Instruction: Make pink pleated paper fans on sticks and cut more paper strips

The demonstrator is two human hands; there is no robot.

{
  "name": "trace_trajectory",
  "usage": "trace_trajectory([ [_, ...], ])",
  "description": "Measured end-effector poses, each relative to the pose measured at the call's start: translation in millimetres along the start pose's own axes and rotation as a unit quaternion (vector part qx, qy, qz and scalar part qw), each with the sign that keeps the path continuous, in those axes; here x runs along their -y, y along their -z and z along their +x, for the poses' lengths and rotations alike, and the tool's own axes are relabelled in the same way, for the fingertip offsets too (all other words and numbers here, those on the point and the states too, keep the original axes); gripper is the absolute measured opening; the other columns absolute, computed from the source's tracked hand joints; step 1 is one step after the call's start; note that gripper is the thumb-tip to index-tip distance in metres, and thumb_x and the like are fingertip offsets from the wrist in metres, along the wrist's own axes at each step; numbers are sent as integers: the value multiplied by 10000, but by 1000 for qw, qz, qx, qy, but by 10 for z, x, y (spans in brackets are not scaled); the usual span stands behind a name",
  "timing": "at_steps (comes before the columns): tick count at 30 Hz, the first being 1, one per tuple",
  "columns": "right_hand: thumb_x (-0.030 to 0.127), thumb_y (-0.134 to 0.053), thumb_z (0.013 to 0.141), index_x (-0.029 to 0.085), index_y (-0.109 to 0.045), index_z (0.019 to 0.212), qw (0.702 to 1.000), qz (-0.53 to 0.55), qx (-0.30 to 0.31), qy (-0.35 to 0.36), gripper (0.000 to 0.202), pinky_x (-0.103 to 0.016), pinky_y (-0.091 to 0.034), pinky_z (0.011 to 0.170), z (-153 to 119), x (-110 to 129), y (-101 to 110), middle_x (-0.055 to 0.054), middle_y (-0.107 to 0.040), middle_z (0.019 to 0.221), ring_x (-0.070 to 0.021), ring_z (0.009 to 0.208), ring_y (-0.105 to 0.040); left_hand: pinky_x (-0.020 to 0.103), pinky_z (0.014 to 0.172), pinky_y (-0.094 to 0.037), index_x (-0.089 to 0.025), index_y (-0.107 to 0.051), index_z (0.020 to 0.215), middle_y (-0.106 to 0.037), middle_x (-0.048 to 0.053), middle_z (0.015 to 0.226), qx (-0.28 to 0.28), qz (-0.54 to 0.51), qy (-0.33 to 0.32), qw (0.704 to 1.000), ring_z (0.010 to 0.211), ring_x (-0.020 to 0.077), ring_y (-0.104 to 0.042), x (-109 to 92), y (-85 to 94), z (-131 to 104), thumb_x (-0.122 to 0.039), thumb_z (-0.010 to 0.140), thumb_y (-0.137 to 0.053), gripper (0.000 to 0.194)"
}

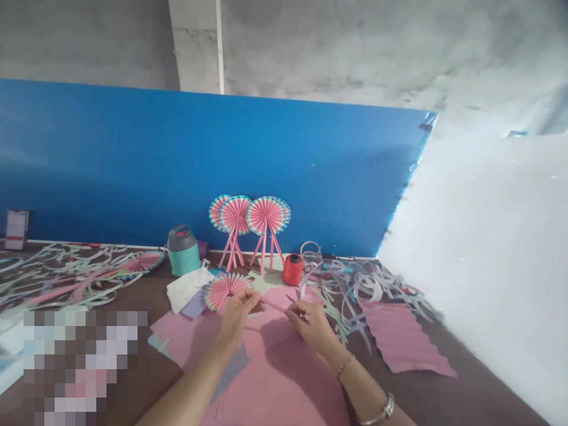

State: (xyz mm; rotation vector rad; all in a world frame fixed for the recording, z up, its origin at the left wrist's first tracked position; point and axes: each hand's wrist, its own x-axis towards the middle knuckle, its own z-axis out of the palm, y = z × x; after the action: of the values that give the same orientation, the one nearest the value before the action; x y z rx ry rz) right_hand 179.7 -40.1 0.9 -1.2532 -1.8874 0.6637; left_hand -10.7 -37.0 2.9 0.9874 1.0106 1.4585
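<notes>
Biggest thing first: a blue panel (310, 154) stands behind the far edge of my desk (483, 393). Pale paper strips are heaped in a tangle (373, 287) toward the far right corner, with more along the left side. Flat pink sheets (284, 378) spread from mid-desk toward the near edge, and they look uncut from here. A creased pink sheet (403, 337) sits by the right edge; I'd call that one folded but not gathered.

Upright pink fans (266, 216) with blue-edged rims and stick legs stand at the far edge, and they look done to me. One pleated round (224, 290) lies nearer, just past my left hand, no handle that I can see, so probably only part-made. Then a teal pot (184, 257), and a red spool (293, 270) right of the fans.

Smallest: a narrow pink strip (274, 304) above the sheets, mid-desk. My left fingers (252, 296) pinch one end, my right fingers (296, 307) the other. Something thin and dark pokes up there, can't tell what.
</notes>
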Motion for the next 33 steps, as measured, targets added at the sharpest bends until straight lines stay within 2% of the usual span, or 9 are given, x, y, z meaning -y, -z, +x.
trace_trajectory([
  [3,206,-502,768,163,-643,685,999,-32,7,-6,169,-238,-382,570,5,-42,25,-30,-655,649,-159,625,-573,298,706,-528,-150,-606,711,-655,15,692,-52,10,-41,998,653,154,-638,1,129,106,-420,714,-645,272],
  [6,150,-505,736,167,-664,694,994,-99,34,-3,165,-239,-364,573,-2,-71,43,-35,-676,670,-159,624,-582,375,782,-514,-153,-624,799,-675,49,761,-129,138,-119,975,735,202,-645,-12,310,237,-395,777,-555,252],
  [9,107,-492,729,171,-669,670,983,-168,75,18,197,-248,-342,593,-21,-57,32,-39,-685,676,-160,634,-587,447,926,-438,-181,-650,902,-682,88,989,-142,386,-182,893,997,266,-596,15,454,317,-215,777,-493,204],
  [13,92,-494,749,177,-652,645,966,-236,99,45,208,-271,-318,638,-47,-26,0,-27,-670,660,-159,661,-574,460,1063,-289,-124,-575,1166,-572,149,1263,-115,629,-183,747,1247,287,-434,94,521,296,-14,688,-437,509],
  [15,101,-504,761,175,-645,652,960,-255,102,51,193,-274,-314,650,-50,-28,-9,-29,-663,688,-163,700,-571,489,1070,-261,-114,-542,1215,-559,160,1282,-107,685,-154,704,1250,277,-435,105,526,264,1,706,-400,540],
  [17,118,-517,768,167,-635,653,953,-280,102,55,172,-279,-314,662,-47,-38,-15,-45,-658,751,-173,754,-569,538,1062,-241,-161,-536,1226,-569,135,1279,-106,714,-132,679,1223,266,-462,86,525,241,0,740,-358,542],
  [20,143,-533,778,159,-629,674,944,-307,103,55,142,-292,-316,682,-46,-54,-24,-66,-648,830,-189,808,-564,608,1032,-222,-205,-534,1228,-591,106,1253,-111,738,-108,657,1167,280,-500,29,517,227,5,757,-329,555],
  [24,139,-530,792,170,-646,784,955,-278,88,57,120,-304,-325,720,-59,-70,-46,-56,-659,839,-194,833,-566,610,1013,-231,-191,-551,1216,-632,109,1181,-105,753,-104,641,1102,293,-537,-27,511,220,9,772,-309,544],
  [33,121,-575,768,162,-663,861,974,-217,54,37,135,-300,-338,755,-33,-89,-37,-60,-685,898,-206,890,-569,532,1051,-200,-223,-600,1151,-687,84,1075,-154,705,-161,673,1034,255,-585,-172,434,163,-66,816,-369,437],
])
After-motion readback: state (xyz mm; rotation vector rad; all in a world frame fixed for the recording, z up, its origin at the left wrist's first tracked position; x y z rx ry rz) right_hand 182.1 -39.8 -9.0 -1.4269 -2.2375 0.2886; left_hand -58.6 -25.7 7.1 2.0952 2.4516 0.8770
